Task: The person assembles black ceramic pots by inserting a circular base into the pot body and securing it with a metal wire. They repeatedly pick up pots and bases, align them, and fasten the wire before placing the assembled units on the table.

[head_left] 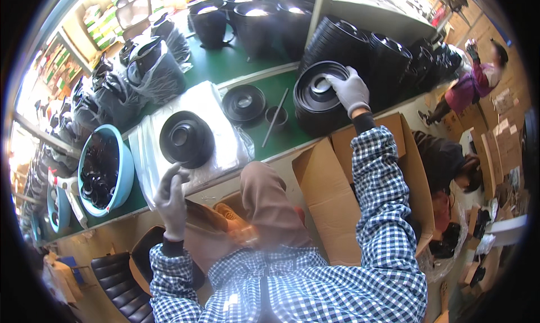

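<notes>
My right hand [350, 91], in a pale glove, reaches to a tall stack of round black plastic parts [316, 118]. Its fingers close on the raised middle of the top black disc [306, 89]. Lower left, my gloved left hand [171, 202] hovers by the bench edge, fingers loosely bent and apart, with nothing visible in them. Just beyond it, a black stepped disc [197, 147] rests on a pile of clear plastic bags [149, 154]. Between the hands lie another black disc [236, 101], a small black cup [281, 120] and a thin grey rod [274, 120] leaning across the cup.
A blue basin [125, 177] of small black parts stands at left, near bag-wrapped black vessels [154, 70]. Black pots [253, 30] and further stacks [388, 56] line the back. An open carton [323, 193] is below my right arm. Two people [472, 81] are at right.
</notes>
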`<state>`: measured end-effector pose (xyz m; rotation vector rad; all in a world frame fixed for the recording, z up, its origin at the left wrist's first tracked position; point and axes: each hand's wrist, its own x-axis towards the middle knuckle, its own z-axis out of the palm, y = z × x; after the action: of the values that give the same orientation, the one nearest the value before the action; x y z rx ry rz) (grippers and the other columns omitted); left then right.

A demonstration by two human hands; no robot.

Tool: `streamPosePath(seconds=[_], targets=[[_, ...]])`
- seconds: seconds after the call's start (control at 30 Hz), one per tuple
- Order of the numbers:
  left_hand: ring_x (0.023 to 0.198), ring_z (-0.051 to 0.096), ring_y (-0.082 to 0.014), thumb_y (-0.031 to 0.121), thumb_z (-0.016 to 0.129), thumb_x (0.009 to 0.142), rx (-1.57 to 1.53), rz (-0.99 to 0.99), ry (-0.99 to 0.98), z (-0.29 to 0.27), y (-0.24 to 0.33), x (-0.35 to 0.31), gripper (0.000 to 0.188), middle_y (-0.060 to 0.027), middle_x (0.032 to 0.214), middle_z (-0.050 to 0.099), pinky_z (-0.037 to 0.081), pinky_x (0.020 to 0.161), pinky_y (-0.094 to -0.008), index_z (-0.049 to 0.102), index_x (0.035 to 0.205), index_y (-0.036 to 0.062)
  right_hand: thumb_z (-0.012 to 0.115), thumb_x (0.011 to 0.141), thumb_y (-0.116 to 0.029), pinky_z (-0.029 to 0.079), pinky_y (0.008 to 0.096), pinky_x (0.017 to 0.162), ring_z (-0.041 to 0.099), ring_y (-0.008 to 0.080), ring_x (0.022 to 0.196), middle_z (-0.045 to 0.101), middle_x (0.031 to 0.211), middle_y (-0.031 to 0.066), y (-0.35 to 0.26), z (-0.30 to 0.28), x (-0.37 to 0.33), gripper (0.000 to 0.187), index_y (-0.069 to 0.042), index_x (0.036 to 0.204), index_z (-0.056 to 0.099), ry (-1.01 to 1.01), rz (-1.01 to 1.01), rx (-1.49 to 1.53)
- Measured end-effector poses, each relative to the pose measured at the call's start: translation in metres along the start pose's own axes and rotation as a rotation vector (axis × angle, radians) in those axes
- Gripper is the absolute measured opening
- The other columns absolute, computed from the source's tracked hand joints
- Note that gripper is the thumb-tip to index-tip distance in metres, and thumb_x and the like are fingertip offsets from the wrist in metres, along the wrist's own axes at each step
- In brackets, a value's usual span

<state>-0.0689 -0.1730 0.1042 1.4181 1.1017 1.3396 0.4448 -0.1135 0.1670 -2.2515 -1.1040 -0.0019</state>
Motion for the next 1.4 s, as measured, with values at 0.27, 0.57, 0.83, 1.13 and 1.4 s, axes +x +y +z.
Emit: streamPosePath(seconds=[0.27, 0.57, 0.83, 1.13, 1.4], targets=[[0.096, 0.071, -0.0116, 0.015, 0.057, 0.114, 0.224, -0.124, 0.582, -0.154, -0.028, -0.027, 0.032, -0.0066, 0.108, 0.078, 0.058, 0.088, -0.0287, 0.070, 0.137, -0.0024, 0.077, 0.088, -0.068, 0.056, 0.0539, 0.104, 0.070, 0.0453, 0.120, 0.073, 0.124, 0.0283, -0.008, -0.006, -0.007, 0.071, -0.005, 0.121, 0.075, -0.040, 0.020, -0.599], [0.094, 0.074, -0.0182, 0.012, 0.076, 0.101, 1.006, 0.099, 0.849, -0.305, -0.041, -0.023, 0.039, -0.0082, 0.117, 0.077, 0.059, 0.083, -0.0327, 0.072, 0.139, 0.0063, 0.071, 0.105, -0.019, 0.049, 0.0365, 0.112, 0.066, 0.0270, 0.127, 0.070, 0.136, 0.0207, -0.159, 0.163, -0.177, 0.047, 0.008, 0.142, 0.064, -0.565, -0.351, 0.690], [0.129, 0.065, -0.0302, 0.024, 0.081, 0.086, 1.607, -0.406, -0.147, -0.339, -0.029, 0.090, 0.045, -0.0131, 0.131, 0.073, 0.050, 0.115, -0.0432, 0.080, 0.131, 0.0214, 0.073, 0.102, -0.041, 0.058, 0.0396, 0.083, 0.078, 0.0314, 0.091, 0.079, 0.093, 0.0226, -0.204, 0.259, -0.153, 0.056, 0.008, 0.129, 0.071, -0.470, -0.315, 0.090], [0.094, 0.075, -0.0138, 0.009, 0.077, 0.098, 0.768, -0.155, 0.451, -0.282, 0.005, 0.074, 0.019, -0.0038, 0.107, 0.082, 0.057, 0.087, -0.0271, 0.083, 0.114, 0.0036, 0.068, 0.109, -0.022, 0.054, 0.0285, 0.087, 0.068, 0.0132, 0.098, 0.073, 0.121, 0.0056, -0.217, 0.184, -0.180, 0.037, 0.000, 0.140, 0.070, -0.317, -0.127, 1.246], [0.091, 0.070, -0.0174, 0.003, 0.075, 0.099, 0.251, 0.141, 0.035, -0.013, 0.063, 0.014, 0.027, -0.0096, 0.103, 0.078, 0.056, 0.080, -0.0320, 0.080, 0.124, 0.0022, 0.076, 0.102, -0.010, 0.052, 0.0270, 0.107, 0.065, 0.0143, 0.122, 0.067, 0.138, 0.0088, -0.187, 0.057, -0.243, 0.066, 0.003, 0.159, 0.046, -0.685, 0.263, 1.520]])
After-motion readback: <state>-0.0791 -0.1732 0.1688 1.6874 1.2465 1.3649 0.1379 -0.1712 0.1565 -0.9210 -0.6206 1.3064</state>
